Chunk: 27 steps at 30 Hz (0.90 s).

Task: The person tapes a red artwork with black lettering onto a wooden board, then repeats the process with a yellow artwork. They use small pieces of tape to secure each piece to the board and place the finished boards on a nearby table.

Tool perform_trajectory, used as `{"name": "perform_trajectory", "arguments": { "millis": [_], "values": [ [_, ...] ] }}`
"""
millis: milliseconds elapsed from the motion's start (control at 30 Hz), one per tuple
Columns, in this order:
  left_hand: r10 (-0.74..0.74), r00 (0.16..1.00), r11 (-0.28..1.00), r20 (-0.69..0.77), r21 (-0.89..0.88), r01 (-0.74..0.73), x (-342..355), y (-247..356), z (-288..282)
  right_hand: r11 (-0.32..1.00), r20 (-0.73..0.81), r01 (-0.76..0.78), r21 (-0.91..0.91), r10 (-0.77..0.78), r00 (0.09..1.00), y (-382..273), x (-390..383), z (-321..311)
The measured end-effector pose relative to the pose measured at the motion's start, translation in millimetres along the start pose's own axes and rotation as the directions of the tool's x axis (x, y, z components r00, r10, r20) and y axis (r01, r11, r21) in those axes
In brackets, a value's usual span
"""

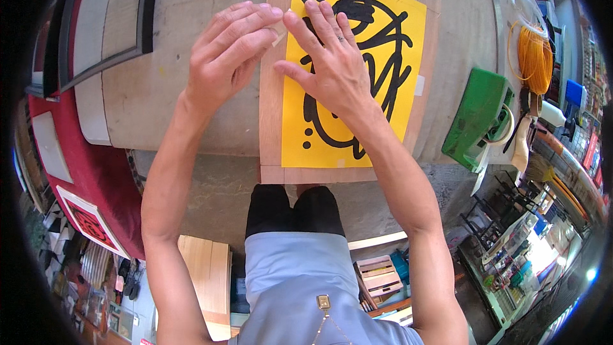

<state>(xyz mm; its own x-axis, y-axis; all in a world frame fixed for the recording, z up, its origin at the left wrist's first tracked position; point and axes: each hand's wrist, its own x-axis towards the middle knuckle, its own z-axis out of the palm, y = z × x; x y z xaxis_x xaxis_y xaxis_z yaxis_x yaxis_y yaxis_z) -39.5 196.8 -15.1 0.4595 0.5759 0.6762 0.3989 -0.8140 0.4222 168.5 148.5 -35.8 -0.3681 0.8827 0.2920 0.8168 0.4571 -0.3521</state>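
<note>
My left hand [231, 51] is raised at the upper left corner of a yellow sheet [300, 156], its fingers pinched on a small pale strip [278, 37] that looks like tape. The spread fingers of my right hand [329, 57] rest on that sheet, over its bold black squiggles and dots. Under the sheet lies a wooden board [274, 140]; a short pale piece of tape [419, 86] shows on it at the right edge.
A green tape dispenser [469, 115] sits right of the board, near a coil of orange cord [535, 57] and several tools. Dark frames [142, 19] lie upper left; a red-covered surface [96, 179] holds a framed red print [89, 223]. Wooden crates [380, 275] are below.
</note>
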Motion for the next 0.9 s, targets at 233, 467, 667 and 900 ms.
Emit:
{"name": "perform_trajectory", "arguments": {
  "millis": [233,467,667,900],
  "values": [
    [-0.531,0.845,0.779,0.059,-0.358,0.515,-7.1,10.2,-28.4,0.977,0.036,-0.119,0.177,0.114,0.993,1.6,1.0,-2.5],
    [-0.640,0.725,0.669,0.253,-0.279,0.689,-11.8,26.2,-19.4,0.990,0.061,-0.059,0.130,0.051,0.997,-0.4,1.3,-10.1],
    [-0.671,0.609,0.608,0.422,-0.157,0.778,9.3,37.3,-11.3,0.979,0.036,-0.069,0.192,0.063,0.997,0.4,0.8,-10.8],
    [-0.698,0.535,0.551,0.476,-0.121,0.826,15.9,37.9,-0.3,0.974,0.010,-0.069,0.214,0.068,0.998,0.5,1.5,-9.3]
  ]
}}
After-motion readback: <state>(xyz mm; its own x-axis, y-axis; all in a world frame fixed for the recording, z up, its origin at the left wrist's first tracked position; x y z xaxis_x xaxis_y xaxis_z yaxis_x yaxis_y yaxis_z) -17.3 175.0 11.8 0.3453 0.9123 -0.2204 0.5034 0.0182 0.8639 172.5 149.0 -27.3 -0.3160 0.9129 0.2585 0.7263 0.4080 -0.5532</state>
